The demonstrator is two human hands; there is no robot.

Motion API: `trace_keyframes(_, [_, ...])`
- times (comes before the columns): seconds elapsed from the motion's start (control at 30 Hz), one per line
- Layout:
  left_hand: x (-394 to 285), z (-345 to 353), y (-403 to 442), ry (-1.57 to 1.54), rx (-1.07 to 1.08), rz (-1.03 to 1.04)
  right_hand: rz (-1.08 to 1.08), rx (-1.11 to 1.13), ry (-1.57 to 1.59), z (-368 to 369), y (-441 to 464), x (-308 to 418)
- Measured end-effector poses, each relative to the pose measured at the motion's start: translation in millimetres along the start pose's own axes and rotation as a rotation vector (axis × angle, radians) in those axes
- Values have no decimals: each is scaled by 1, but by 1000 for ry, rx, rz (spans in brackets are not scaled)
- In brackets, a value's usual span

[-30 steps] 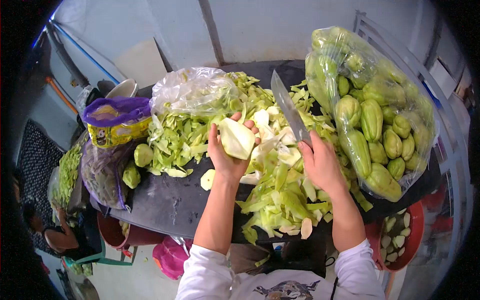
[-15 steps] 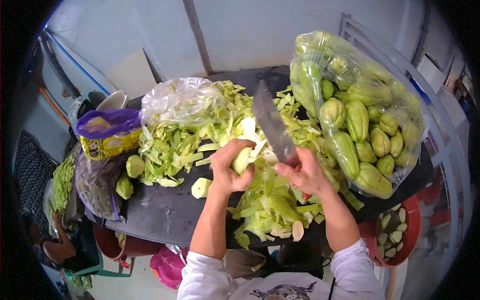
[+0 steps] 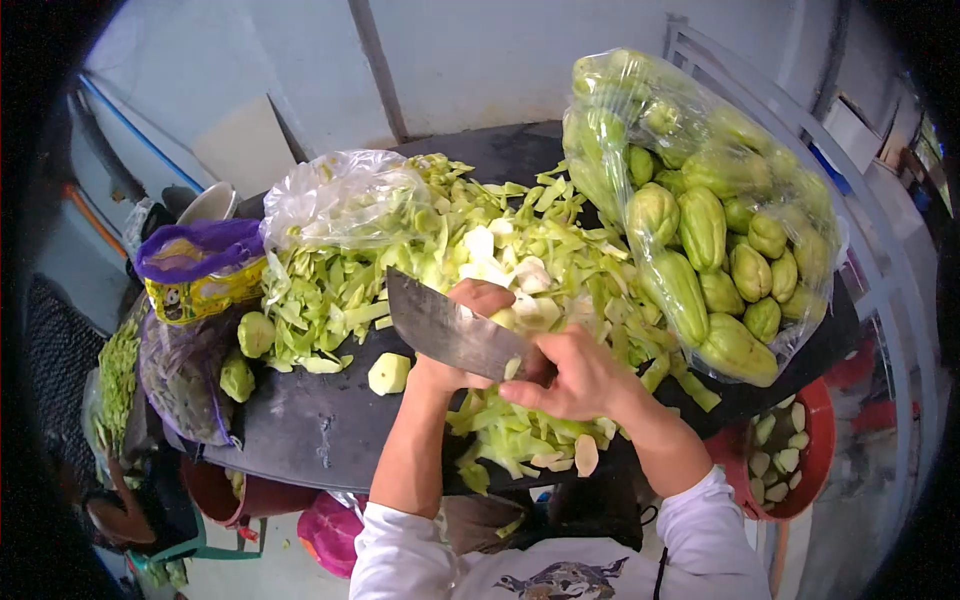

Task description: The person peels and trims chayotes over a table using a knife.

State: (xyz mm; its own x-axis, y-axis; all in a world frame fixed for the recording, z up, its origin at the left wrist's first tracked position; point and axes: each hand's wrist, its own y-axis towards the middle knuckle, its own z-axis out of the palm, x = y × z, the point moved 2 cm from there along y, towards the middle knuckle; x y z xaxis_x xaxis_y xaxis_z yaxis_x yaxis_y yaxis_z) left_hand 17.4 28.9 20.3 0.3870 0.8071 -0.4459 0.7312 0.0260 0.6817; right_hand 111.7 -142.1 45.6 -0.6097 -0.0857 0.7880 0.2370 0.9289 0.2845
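Note:
My right hand point(image 3: 578, 375) is closed around the handle of a broad-bladed knife point(image 3: 440, 325). The blade points up and to the left, passing in front of my left hand point(image 3: 478, 296). Curled behind the blade, my left hand grips a peeled chayote point(image 3: 504, 318), of which only a small pale part shows. A small pale piece clings to the blade near the handle. Green chayote peels point(image 3: 530, 430) lie heaped under and around both hands. White cut slices point(image 3: 483, 262) rest on the heap beyond them. Left of my left wrist sits a pale cut chayote point(image 3: 389, 374).
A clear plastic bag of whole chayotes point(image 3: 703, 225) fills the right of the dark table point(image 3: 290, 415). A crumpled plastic bag point(image 3: 345, 195) and a purple net bag point(image 3: 190, 380) are at left. Below right, a red bucket point(image 3: 822, 450) holds pale pieces; a metal rail point(image 3: 880, 275) runs beside it.
The knife has swung from upright to slanting left, across my left hand. My right hand has moved left and closer to the left one. The chayote is now mostly hidden.

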Motion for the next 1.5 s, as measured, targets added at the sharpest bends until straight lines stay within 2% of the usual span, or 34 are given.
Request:
trace_keyframes(0.03, [5, 4, -8, -87, -153, 11, -4, -19, 55, -3, 0, 5])
trace_keyframes(0.1, [3, 0, -12, -118, -305, -73, -63, -117, 102, -12, 0, 4])
trace_keyframes(0.13, [-8, -10, -3, -63, -306, -168, -70, -117, 104, -15, -3, 0])
trace_keyframes(0.17, [-15, -10, 7, -162, -394, -112, 104, -160, 272, -18, -6, -8])
trace_keyframes(0.2, [-6, -7, 3, -327, -373, -228, 280, -202, 438, -21, -8, -15])
trace_keyframes(0.27, [4, 4, -1, -973, -477, -406, 311, -219, 495, -27, -8, -20])
trace_keyframes(0.3, [7, 5, -1, -971, -478, -403, 350, -235, 555, -28, -8, -22])
trace_keyframes(0.37, [15, 10, -3, -1422, -609, -541, 330, -239, 545, -23, -6, -27])
trace_keyframes(0.4, [17, 11, -3, -1422, -613, -538, 309, -244, 535, -22, -4, -27])
trace_keyframes(0.47, [22, 14, -7, -1481, -705, -731, 323, -233, 548, -19, -2, -24])
trace_keyframes(0.53, [21, 16, -5, -1475, -750, -779, 252, -271, 498, -14, 0, -23])
trace_keyframes(0.6, [18, 18, -4, -1511, -770, -900, 288, -255, 481, -13, 1, -27])
trace_keyframes(0.67, [17, 19, -6, -1540, -715, -898, 111, -319, 324, -11, 4, -28])
trace_keyframes(0.73, [13, 20, -3, -1636, -628, -913, 130, -319, 243, -12, 3, -26])
trace_keyframes(0.9, [14, 21, -4, -1508, -666, -1054, 89, -365, 156, -9, 5, -26])
trace_keyframes(0.97, [26, 22, -15, -1581, -408, -998, 107, -343, 176, -8, 5, -26])
trace_keyframes(1.0, [26, 23, -16, -1582, -407, -997, 107, -343, 175, -6, 6, -25])
trace_keyframes(1.1, [21, 27, -12, -1518, -396, -1052, 44, -410, 318, 4, 13, -26])
trace_keyframes(1.2, [-3, 26, 3, -1419, -512, -1084, -69, -522, 425, 8, 15, -35])
trace_keyframes(1.27, [-13, 25, 8, -1318, -337, -923, 254, -427, 572, 3, 11, -27])
trace_keyframes(1.33, [-18, 24, 10, -1325, -343, -889, 216, -441, 656, 4, 13, -28])
trace_keyframes(1.4, [-22, 21, 11, -1244, -299, -822, 278, -427, 908, 5, 12, -26])
trace_keyframes(1.43, [-20, 19, 10, -1250, -297, -814, 274, -430, 899, 4, 12, -27])
trace_keyframes(1.5, [-15, 15, 8, -1222, -216, -728, 400, -416, 1223, 6, 12, -37])
